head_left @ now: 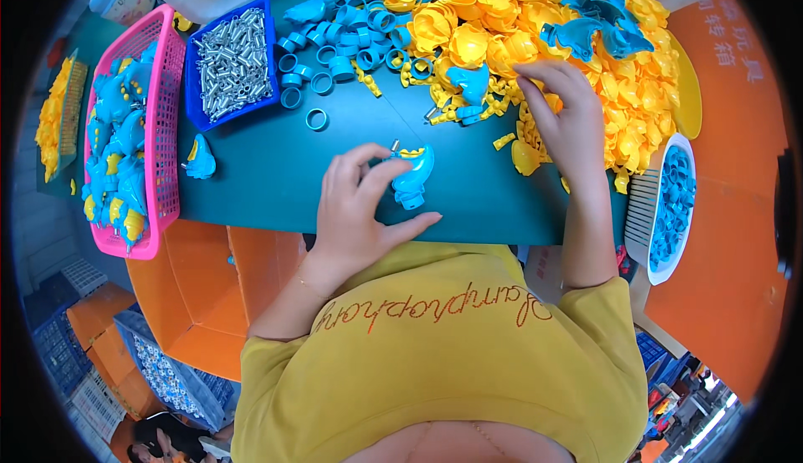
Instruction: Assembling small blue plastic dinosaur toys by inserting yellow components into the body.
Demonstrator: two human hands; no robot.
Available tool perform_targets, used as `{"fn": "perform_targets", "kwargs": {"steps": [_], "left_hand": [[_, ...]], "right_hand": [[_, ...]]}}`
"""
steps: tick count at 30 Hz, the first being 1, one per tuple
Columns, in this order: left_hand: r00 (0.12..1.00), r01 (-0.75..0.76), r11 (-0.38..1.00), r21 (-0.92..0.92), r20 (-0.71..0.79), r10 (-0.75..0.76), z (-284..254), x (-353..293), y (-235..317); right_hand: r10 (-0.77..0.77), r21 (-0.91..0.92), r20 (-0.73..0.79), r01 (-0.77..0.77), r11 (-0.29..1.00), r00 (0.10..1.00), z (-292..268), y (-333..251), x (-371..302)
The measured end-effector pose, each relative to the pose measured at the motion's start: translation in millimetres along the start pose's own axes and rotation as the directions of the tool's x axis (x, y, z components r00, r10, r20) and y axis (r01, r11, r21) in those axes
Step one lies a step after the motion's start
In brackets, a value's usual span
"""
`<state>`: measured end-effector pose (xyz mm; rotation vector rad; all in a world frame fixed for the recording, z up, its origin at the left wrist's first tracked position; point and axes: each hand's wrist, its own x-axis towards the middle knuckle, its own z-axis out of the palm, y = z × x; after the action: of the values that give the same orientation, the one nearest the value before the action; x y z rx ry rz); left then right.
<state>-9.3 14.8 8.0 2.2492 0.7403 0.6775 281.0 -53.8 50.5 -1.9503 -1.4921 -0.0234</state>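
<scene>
My left hand [355, 208] rests on the dark green table [268, 179] and pinches a blue plastic toy shell [414, 174] that has a yellow piece and a small metal pin in it. My right hand [567, 120] reaches into the big heap of yellow plastic parts [544, 36], fingers spread over small yellow pieces near the heap's edge; whether it grips one I cannot tell. Blue rings [335, 53] lie scattered just behind the toy shell.
A blue bin of metal pins [232, 61] and a pink basket of finished blue-and-yellow toys [125, 137] stand at the left. A lone blue toy half [201, 159] lies near them. A white basket of blue parts [673, 204] sits at the right. An orange crate [201, 296] stands below the table.
</scene>
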Motion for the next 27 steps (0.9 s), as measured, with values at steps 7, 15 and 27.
{"fn": "perform_targets", "kwargs": {"steps": [7, 15, 27], "left_hand": [[0.996, -0.064, 0.984, 0.168, 0.069, 0.053, -12, 9, -4], [0.999, -0.022, 0.991, 0.131, 0.043, 0.016, -6, 4, -7], [0.991, 0.114, 0.992, 0.057, 0.065, -0.118, -3, 5, 1]], "right_hand": [[-0.256, -0.362, 0.208, 0.317, 0.876, 0.944, 23, 1, 41], [-0.246, 0.125, 0.134, 0.230, 0.965, 0.960, 9, -27, 16], [0.057, 0.414, 0.370, -0.219, 0.884, 0.927, 27, -52, -83]]}}
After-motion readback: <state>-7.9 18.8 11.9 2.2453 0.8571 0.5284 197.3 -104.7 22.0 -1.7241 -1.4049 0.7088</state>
